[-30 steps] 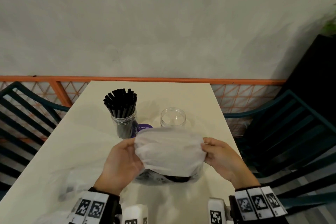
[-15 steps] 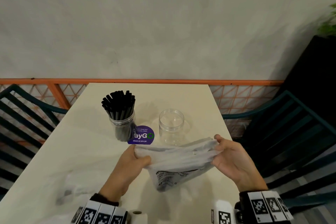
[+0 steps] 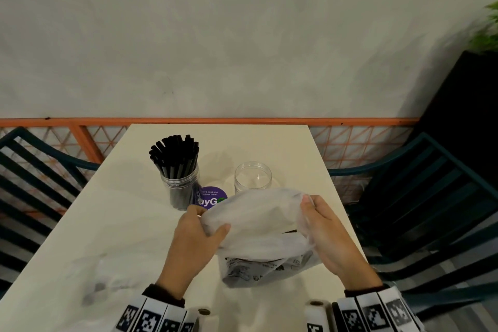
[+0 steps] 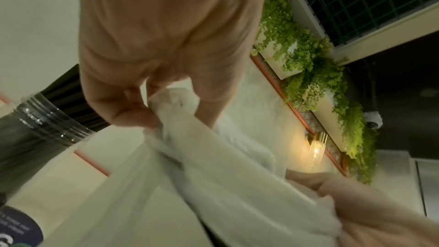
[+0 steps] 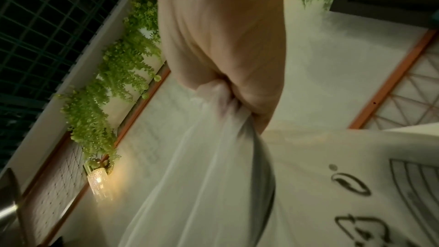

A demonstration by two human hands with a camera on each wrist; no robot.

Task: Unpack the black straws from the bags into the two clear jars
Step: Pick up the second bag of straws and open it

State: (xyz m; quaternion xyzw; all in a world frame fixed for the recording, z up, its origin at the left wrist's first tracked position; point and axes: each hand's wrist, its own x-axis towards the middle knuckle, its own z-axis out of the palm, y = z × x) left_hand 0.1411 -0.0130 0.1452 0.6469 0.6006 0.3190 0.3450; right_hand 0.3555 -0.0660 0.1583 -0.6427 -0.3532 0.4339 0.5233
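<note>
Translucent white plastic filled the near middle: a bag (image 3: 262, 226) was held above the desk (image 3: 129, 224) between both hands. The left hand (image 3: 192, 240) gripped its left edge, thumb over the top and fingers (image 4: 133, 117) pinching the gathered film. The right hand (image 3: 327, 234) clutched the right edge, the film bunched in its closed fingers (image 5: 251, 100). The bag's mouth was pulled wide between them, and a thin dark line, likely a straw (image 3: 289, 231), showed inside near the right hand. Printed text marked the bag's lower part, which hung just above the desk.

To the near left a second, crumpled clear bag (image 3: 99, 280) lay on the desk, its contents too blurred to tell.

Just beyond the hands a purple round sticker (image 3: 211, 195) lay on the desk, partly hidden by the bag. Left of it stood a jar (image 3: 180, 191) packed with upright black straws (image 3: 175, 155). To the right, apart from it, stood the other jar (image 3: 252, 178), with no straws in it.

Dark green chairs (image 3: 431, 197) flanked the desk, and an orange rail (image 3: 242, 121) ran along the grey wall behind.
</note>
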